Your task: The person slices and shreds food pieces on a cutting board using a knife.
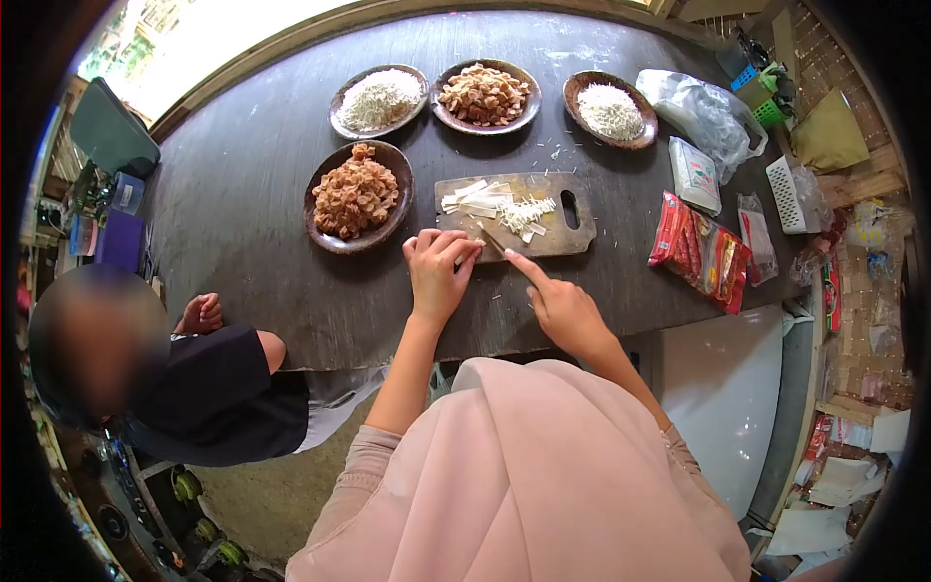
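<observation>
- Spanning most of the view was one dark table (pixel 242 213), its grain running lengthwise.
- Person in dark clothing (pixel 208 398), at the table's left end; one curled hand (pixel 200 314) near the edge.
- Cutting board (pixel 572 242), wooden, flat on the table near its front edge; long axis ran left to right, slotted handle end pointed right.
- Four round dishes, beyond and left of the board: two bowls of brown pieces (pixel 355 196) and two of white shreds (pixel 380 100).
- Red packets (pixel 698 250), right of the board, well apart from it.
- Right hand (pixel 561 306), wrapped about a knife handle, index finger stretched forward along it.
- Left hand (pixel 439 264), at the board's near edge, fingers bent and close together; whether they pinched anything could not be told.
- Knife (pixel 492 238), over the board's near edge; long axis slanted, tip pointed away and leftward.
- Pale strips (pixel 472 198), on the board's left half, most lying roughly crosswise, left to right.
- Cut slivers (pixel 529 215), heaped between strips and handle slot, pointing every way.
</observation>
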`<move>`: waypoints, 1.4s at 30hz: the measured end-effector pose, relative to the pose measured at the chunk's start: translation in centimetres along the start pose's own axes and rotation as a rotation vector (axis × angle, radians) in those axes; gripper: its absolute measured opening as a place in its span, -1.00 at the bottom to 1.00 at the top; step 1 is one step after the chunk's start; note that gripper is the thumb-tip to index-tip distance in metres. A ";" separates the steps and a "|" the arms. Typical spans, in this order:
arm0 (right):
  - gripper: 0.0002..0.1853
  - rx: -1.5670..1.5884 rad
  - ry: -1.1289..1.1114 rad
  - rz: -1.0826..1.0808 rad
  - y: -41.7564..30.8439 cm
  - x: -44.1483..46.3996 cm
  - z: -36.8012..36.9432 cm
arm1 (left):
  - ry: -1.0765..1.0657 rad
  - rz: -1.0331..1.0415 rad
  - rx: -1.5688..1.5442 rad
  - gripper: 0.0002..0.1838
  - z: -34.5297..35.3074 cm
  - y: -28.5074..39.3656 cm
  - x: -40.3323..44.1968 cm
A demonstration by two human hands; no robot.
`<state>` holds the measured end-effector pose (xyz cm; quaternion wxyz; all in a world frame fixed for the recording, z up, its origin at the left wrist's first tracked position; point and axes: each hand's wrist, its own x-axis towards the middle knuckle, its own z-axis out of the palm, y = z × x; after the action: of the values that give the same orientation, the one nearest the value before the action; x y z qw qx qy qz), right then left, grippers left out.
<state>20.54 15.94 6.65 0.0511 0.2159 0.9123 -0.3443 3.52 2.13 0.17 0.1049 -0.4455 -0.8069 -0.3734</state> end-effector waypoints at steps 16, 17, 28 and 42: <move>-0.33 0.091 -0.017 -0.036 0.0 0.1 0.6 | -0.029 -0.007 -0.025 -0.83 0.1 -0.4 0.0; -0.33 0.090 -0.021 -0.037 0.0 0.1 0.5 | -0.034 -0.002 -0.027 -0.83 0.1 -0.5 0.1; -0.30 -0.013 0.030 -0.070 0.0 0.1 1.3 | -0.081 -0.010 -0.040 -0.83 0.0 -0.7 0.4; -0.06 -0.286 0.110 -0.017 -0.7 -0.2 3.5 | -0.064 -0.031 -0.062 -0.81 0.0 -0.8 0.3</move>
<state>20.23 13.13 4.51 0.0284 0.2172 0.9552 -0.1988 2.72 2.12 -0.08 0.0592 -0.4476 -0.8048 -0.3853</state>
